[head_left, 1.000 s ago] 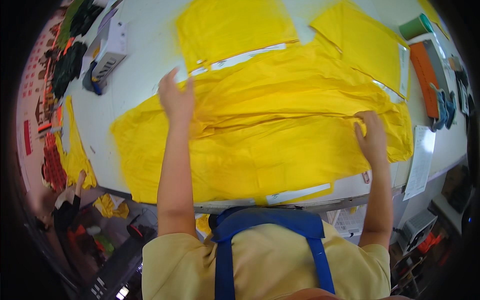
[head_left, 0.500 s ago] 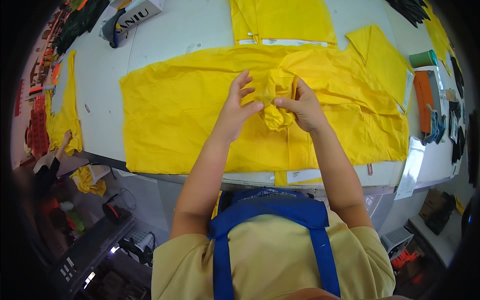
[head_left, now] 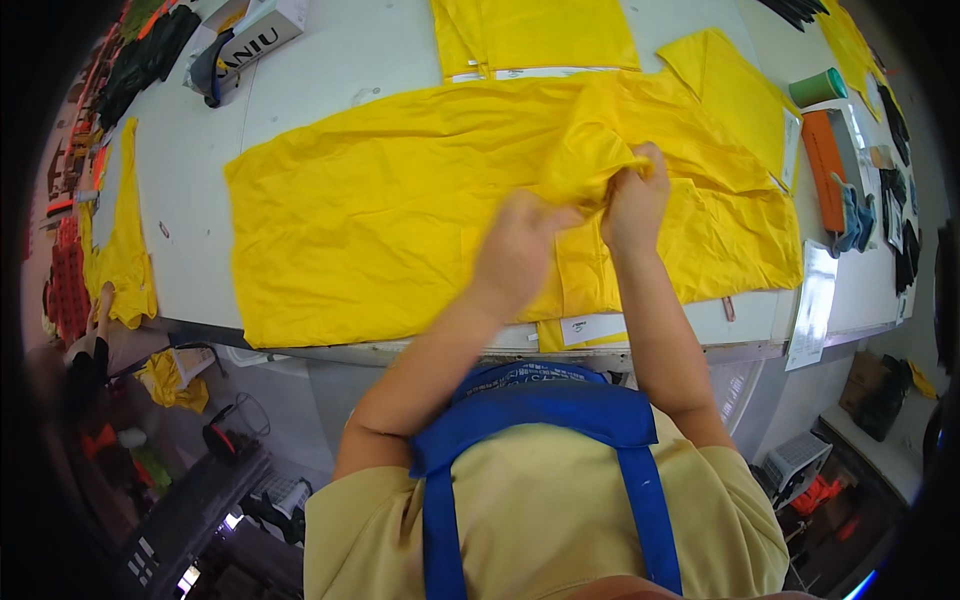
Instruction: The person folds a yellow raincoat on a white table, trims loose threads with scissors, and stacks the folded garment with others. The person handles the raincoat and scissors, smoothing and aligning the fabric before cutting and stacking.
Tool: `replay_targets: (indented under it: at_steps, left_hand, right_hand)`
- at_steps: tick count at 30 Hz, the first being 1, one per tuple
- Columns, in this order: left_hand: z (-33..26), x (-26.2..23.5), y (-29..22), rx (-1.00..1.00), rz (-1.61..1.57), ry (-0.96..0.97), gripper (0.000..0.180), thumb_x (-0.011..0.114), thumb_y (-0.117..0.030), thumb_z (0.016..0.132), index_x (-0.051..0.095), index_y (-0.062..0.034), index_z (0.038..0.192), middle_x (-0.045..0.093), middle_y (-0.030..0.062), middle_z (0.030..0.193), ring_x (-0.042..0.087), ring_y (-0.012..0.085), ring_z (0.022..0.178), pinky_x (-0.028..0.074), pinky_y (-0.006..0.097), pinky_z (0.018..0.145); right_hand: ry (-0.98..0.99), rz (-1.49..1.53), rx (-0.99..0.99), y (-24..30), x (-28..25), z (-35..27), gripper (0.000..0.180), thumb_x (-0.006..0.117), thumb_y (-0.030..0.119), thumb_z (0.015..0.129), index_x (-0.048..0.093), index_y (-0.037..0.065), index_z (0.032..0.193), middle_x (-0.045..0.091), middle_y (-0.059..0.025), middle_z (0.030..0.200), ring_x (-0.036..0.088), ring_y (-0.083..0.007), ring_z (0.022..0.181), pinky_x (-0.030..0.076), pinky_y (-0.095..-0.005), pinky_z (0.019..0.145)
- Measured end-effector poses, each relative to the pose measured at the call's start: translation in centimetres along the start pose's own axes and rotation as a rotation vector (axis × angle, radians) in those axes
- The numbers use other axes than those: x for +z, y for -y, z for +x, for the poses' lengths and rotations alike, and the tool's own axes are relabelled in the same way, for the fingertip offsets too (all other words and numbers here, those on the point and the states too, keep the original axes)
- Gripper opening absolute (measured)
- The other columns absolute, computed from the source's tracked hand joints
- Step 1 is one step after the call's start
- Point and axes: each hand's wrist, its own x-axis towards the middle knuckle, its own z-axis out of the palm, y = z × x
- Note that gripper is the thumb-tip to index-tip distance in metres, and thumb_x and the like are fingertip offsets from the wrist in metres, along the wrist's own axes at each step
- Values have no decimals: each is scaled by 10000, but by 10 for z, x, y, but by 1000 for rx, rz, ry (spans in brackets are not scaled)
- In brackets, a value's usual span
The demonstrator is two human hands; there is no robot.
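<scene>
Yellow fabric (head_left: 400, 210), a large sheet, lies spread over the middle of the white table (head_left: 330, 60), reaching from the left part of the tabletop to near its right end and down to the near edge. At the far left, a narrow yellow strip (head_left: 120, 230) hangs over the table's left edge, well apart from the sheet. Near the back left corner sits a white box (head_left: 255, 30) with a dark strap beside it. Right of the sheet's centre, a fold of the cloth is lifted off the table in a bunch (head_left: 590, 160). The left hand (head_left: 520, 250) is blurred; it sits just below that bunch with its fingers curled toward it, but whether they actually pinch the cloth cannot be told. Just beside it, the right hand (head_left: 632, 205) has its fingers closed tight on the raised bunch, knuckles up. Behind the hands, at the back edge, lies a folded yellow piece (head_left: 540, 30), and right of it a smaller yellow piece (head_left: 735, 85) overlaps the sheet's far corner. Paper tags (head_left: 590, 328) peek out under the sheet at the near edge. Farther right stand a green roll (head_left: 818, 88), an orange block (head_left: 825, 160) and a white paper (head_left: 810, 310) hanging off the edge.
</scene>
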Motion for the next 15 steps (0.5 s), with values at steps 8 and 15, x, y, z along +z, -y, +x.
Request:
replay_targets:
  at_steps: [8,15]
  left_hand:
    - [17,-50,169,-99,251,45,413,528,66,762,555,-56,1155,523,189,1023,531,375,1004,464,410,819]
    - [27,-89,248,-430,434,442,507,612,3,748,559,-128,1235,538,113,1060,565,261,974,483,324,813]
  right_hand:
    - [305,-1209,-632,-48,-69,88,458,609,369,850,489,147,1232,452,-105,1320,390,-344,1233,309,-539,989]
    - [322,-1841,-103,-63,-158,160,576,428,540,908,305,336,1432,228,5,1524,159,-304,1407,128,-660,1052]
